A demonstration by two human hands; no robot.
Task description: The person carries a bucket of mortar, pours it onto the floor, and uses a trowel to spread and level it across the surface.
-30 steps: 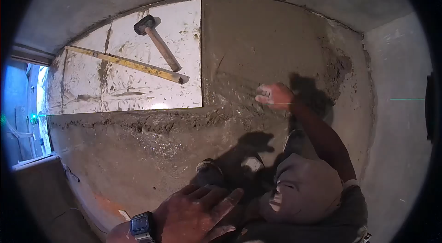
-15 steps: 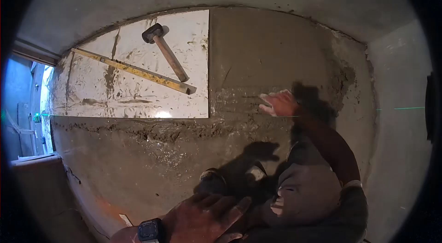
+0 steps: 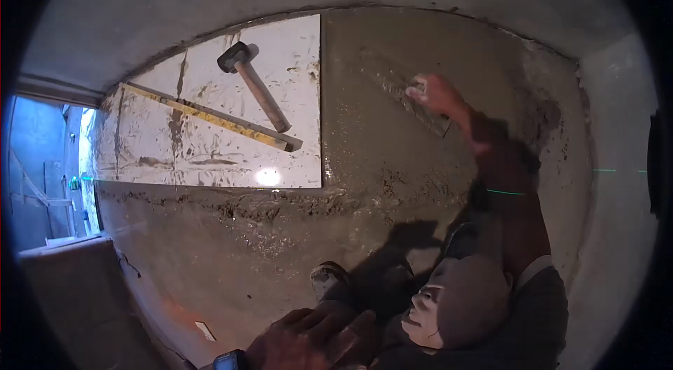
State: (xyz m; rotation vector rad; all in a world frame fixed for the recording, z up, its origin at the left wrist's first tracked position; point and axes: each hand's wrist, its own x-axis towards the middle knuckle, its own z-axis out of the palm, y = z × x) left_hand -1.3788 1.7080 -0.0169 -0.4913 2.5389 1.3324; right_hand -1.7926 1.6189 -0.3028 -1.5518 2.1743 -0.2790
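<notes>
My right hand (image 3: 436, 95) is closed on what looks like a flat trowel (image 3: 390, 84), its long blade coated in mortar and lying slantwise on the wet grey-brown mortar (image 3: 406, 37). The handle is mostly hidden by my fingers. At the bottom, my left hand (image 3: 308, 338) lies with fingers spread over my leg, a watch on its wrist. Left of the mortar are pale, smeared tiles (image 3: 305, 100). A hammer (image 3: 261, 95) with a dark head and wooden handle and a muddy yellow level (image 3: 210, 116) rest on them.
Rough mortar lumps (image 3: 245, 209) run along the tiles' near edge. My shoe (image 3: 328, 275) is on the floor (image 3: 196, 251) below. Grey walls border the far and right sides. A bright opening (image 3: 87, 153) is at the left, and green laser marks cross the scene.
My right hand has moved up and slightly right over the mortar with the trowel, whose slanted blade shows more clearly. My left hand remains over my leg, and the view has shifted slightly.
</notes>
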